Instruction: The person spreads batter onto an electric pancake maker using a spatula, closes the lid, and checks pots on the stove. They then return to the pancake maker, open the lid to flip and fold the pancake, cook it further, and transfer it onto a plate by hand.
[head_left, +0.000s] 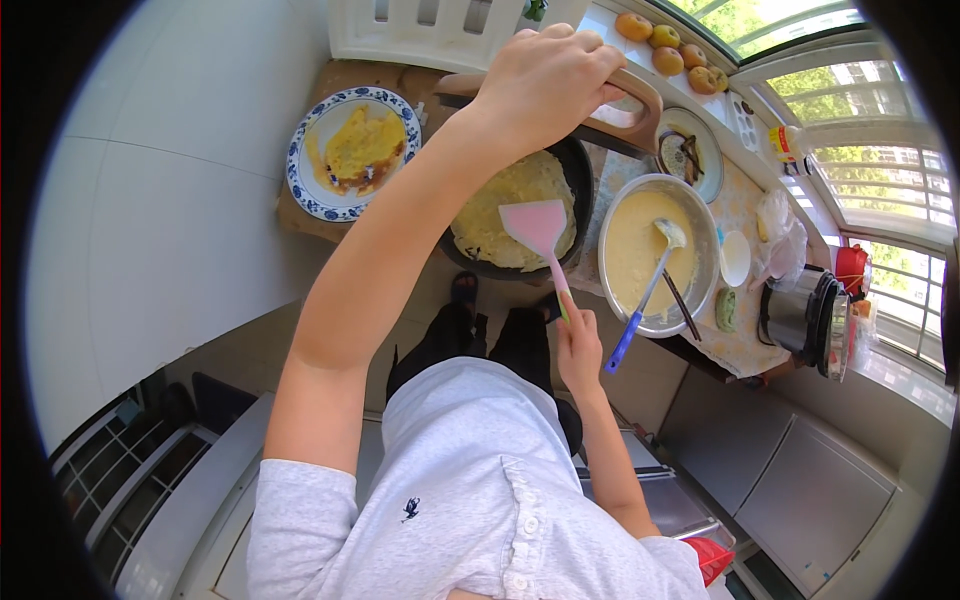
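My left hand (551, 82) grips the brown handle of the raised lid (641, 112) of a round electric griddle. A thin pale-yellow pancake (480, 217) lies in the dark pan (583, 195) of the griddle. In my right hand (580, 345) is a spatula with a pink head (536, 223), held over the pancake; whether it touches is unclear. To the left, a blue-and-white plate (298, 176) holds folded, browned pancake (364, 150). At right, a metal bowl (607, 277) of pale batter (637, 232) has a blue-handled ladle (634, 322) and dark chopsticks (681, 306) in it.
Behind the bowl is a plate (716, 165) with dark scraps. Several fruits (667, 60) line the windowsill. An electric cooker (799, 315), a white bowl (735, 259) and plastic bags (784, 247) stand farther right. A white slatted plastic panel (450, 41) is behind the griddle.
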